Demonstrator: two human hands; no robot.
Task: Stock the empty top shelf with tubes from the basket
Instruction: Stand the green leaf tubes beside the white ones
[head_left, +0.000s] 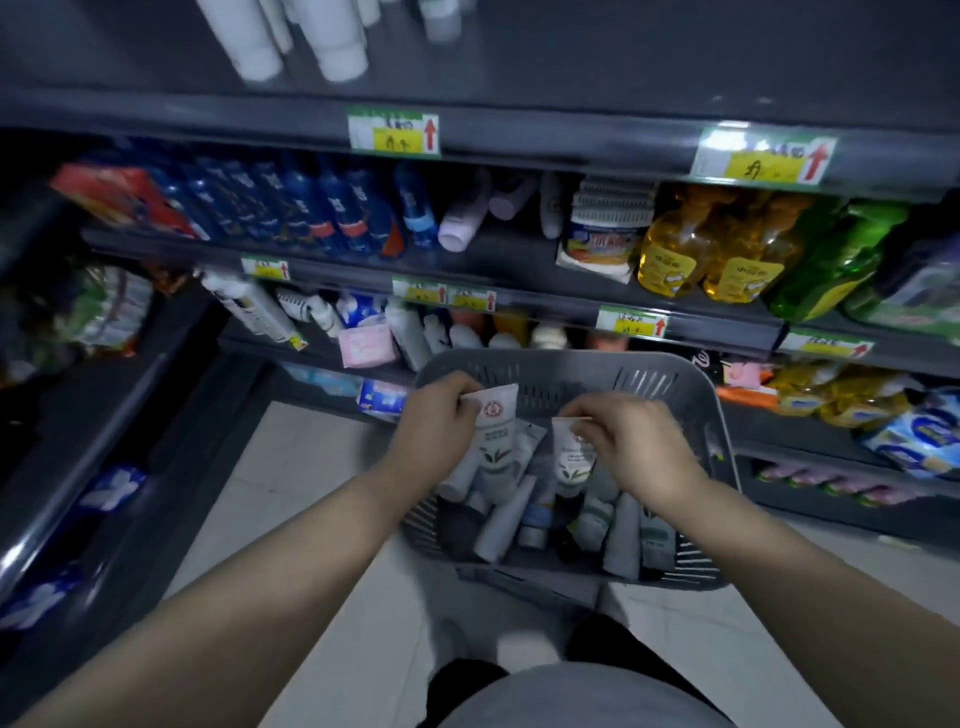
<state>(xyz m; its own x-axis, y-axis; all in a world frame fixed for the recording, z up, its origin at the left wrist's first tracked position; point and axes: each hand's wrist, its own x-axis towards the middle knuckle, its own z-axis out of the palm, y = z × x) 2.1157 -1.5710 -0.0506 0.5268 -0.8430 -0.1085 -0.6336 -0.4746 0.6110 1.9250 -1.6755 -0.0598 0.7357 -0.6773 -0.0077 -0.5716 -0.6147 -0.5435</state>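
Hands over grey slotted plastic basket (670, 387), left hand (435, 428) grip pinched on white crimp-ended tube (493, 441), right hand (631, 441) grip pinched on second white tube (569, 457), more tubes (621, 535) lying inside basket, dark top shelf (623, 62) far above.

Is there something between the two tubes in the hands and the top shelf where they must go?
Nothing visible. The left hand and right hand each hold a tube over the basket; the open stretch of top shelf above is unobstructed.

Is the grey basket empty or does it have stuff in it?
Not empty. The basket holds many tubes, and both hands are pinching one each.
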